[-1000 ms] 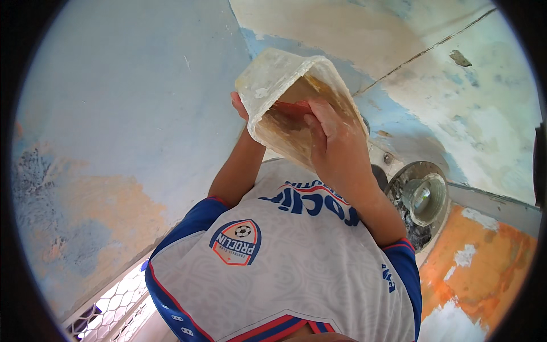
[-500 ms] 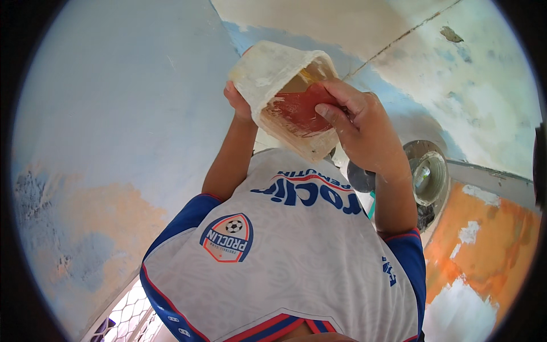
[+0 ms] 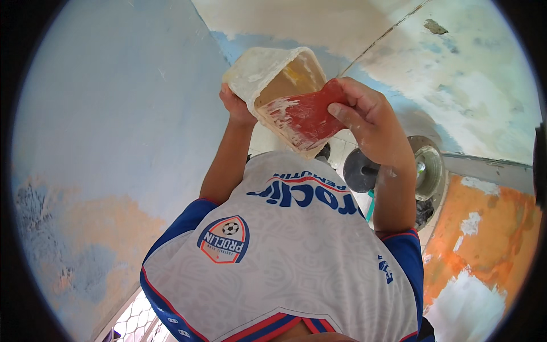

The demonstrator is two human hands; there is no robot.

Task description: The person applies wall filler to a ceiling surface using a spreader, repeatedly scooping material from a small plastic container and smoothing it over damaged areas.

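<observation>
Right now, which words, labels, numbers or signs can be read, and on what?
Large blue lettering across the white shirt: readable, not quoted.
Shield badge, same shirt: lettering beside a football, not quoted.
Blue lettering near the right sleeve: only partly visible.
White marks, left blue edge: too small to read.

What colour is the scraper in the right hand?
The scraper is red with whitish smears; best view: head.

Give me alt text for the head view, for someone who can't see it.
A person's right hand holds a red, white-smeared scraper at the mouth of a whitish tub, which the left hand grips. A blue wall stands left, a patchy orange surface lower right.
</observation>
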